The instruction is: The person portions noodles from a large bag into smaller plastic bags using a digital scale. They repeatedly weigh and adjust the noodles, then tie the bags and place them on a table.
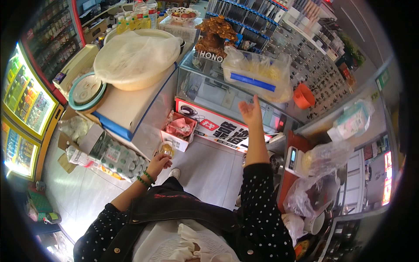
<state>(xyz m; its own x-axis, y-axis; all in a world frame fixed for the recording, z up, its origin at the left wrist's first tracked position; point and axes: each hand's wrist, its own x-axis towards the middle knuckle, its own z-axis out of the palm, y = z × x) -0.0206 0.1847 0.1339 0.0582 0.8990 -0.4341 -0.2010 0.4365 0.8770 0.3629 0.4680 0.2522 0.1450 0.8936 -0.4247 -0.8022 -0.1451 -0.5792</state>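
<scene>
My right hand [251,110] is stretched forward with its fingers apart, holding nothing, just in front of a clear plastic tub [252,82] in the view. The tub has a blue strip, yellowish food inside and thin plastic film over it, and sits on a glass display counter [209,77]. My left hand [159,164], with green bead bracelets at its wrist, is low in front of me with its fingers curled. A small clear container with something yellowish [167,149] shows just beyond its fingertips; whether the hand touches it or holds anything is unclear.
A large film-covered basket [137,60] stands on a white chest at left. Packs of water bottles [119,157] and a box with pink plastic [179,129] are on the floor. At right are an orange container [303,96], a digital scale [293,161] and plastic bags [314,193].
</scene>
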